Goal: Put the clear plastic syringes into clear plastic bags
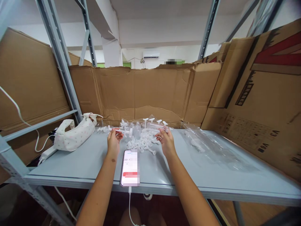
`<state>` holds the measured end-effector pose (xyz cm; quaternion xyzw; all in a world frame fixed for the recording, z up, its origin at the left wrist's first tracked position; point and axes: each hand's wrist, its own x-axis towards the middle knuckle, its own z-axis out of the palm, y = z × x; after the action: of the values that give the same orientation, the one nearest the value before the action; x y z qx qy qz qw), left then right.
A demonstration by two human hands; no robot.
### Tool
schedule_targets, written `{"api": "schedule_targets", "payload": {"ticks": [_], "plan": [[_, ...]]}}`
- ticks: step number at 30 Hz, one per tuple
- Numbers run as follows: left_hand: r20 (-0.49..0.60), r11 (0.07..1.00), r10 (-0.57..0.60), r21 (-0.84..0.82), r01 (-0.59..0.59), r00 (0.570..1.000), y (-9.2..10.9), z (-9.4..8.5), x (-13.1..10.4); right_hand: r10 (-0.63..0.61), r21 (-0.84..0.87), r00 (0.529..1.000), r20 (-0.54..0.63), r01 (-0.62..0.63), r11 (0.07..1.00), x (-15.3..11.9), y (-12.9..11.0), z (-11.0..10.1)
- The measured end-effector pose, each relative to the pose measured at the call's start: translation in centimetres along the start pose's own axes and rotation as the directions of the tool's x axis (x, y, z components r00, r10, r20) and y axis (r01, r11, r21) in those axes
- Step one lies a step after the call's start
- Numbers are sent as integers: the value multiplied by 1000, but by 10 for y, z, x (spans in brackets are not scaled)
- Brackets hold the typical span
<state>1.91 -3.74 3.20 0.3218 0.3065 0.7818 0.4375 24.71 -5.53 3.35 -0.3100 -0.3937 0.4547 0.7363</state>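
My left hand (pixel 114 138) is closed on a white plastic plunger rod (pixel 124 131) with a wide round end pointing right. Across from it, my right hand (pixel 166 138) grips a clear ridged plastic tube (pixel 155 126), which lies roughly level and points left. The two pieces are apart. Between and below my hands spreads a pile of small white plastic parts (pixel 141 142). Clear plastic cylinders (pixel 137 130) stand behind the pile. Several white T-shaped handles (pixel 151 120) stick up at the back.
A phone (pixel 130 168) with a white cable lies at the table's (pixel 101 179) front edge. Clear plastic bags (pixel 207 146) lie on the right. A white patterned fabric item (pixel 74 136) sits at left beside a metal post. Cardboard walls (pixel 145 91) enclose the back and sides.
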Motion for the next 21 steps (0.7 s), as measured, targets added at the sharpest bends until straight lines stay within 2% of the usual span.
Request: {"api": "schedule_targets", "payload": {"ticks": [2, 4, 8, 11, 13, 15, 17, 19, 21], "plan": [[-29, 1000, 18, 24, -18, 999, 1, 0, 0, -38, -24, 998, -51, 37, 999, 2, -3, -2], [-14, 996, 40, 76, -38, 999, 2, 1, -1, -71, -59, 995, -76, 67, 996, 2, -4, -4], [21, 982, 95, 162, -97, 995, 2, 5, -6, -121, -128, 992, -47, 114, 985, 0, 0, -1], [-75, 943, 271, 220, -249, 960, 3, 4, -6, -127, -212, 987, 97, 145, 966, -1, 9, 5], [-146, 889, 412, 280, -362, 900, 3, 2, -5, -90, -278, 966, 243, 158, 947, -2, 19, 14], [-186, 838, 506, 339, -428, 842, 4, 0, -5, -20, -370, 921, 390, 177, 912, -4, 30, 27], [-200, 806, 552, 378, -456, 810, 4, -1, -5, 53, -486, 858, 511, 237, 841, -5, 40, 42], [-200, 791, 573, 390, -472, 794, 5, 0, -5, 80, -571, 803, 590, 346, 745, -7, 49, 59], [-202, 783, 589, 384, -490, 783, 5, 0, -5, 67, -613, 778, 624, 435, 659, -7, 58, 76]]}}
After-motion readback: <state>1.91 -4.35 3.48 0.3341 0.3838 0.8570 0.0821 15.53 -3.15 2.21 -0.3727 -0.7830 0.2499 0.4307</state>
